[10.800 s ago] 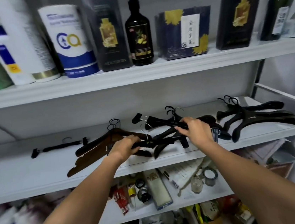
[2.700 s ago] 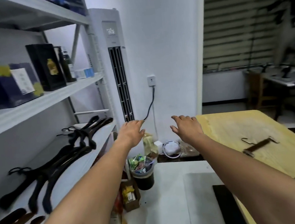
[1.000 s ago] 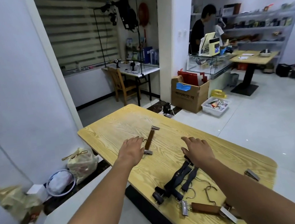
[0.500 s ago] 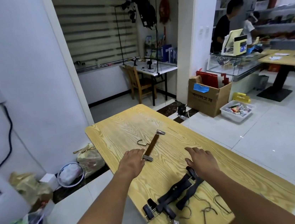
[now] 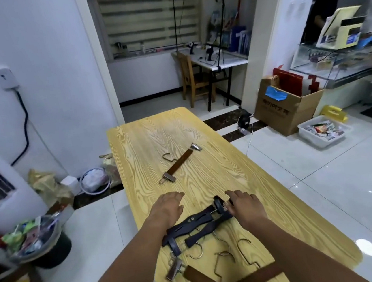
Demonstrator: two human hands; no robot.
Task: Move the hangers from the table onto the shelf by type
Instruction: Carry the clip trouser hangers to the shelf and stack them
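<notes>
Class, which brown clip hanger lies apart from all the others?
The brown clip hanger at the table centre; the other brown hangers lie nearer, beside the black hangers.

The desk (image 5: pixel 202 127) is pale, strongly grained wood with a matt face, the brown hanger (image 5: pixel 180 162) at frame centre is dark wood with shiny metal clips and a wire hook, the black hangers (image 5: pixel 197 221) lower down look smooth and dull, and the floor (image 5: pixel 326 182) at right is glossy white tile.
</notes>
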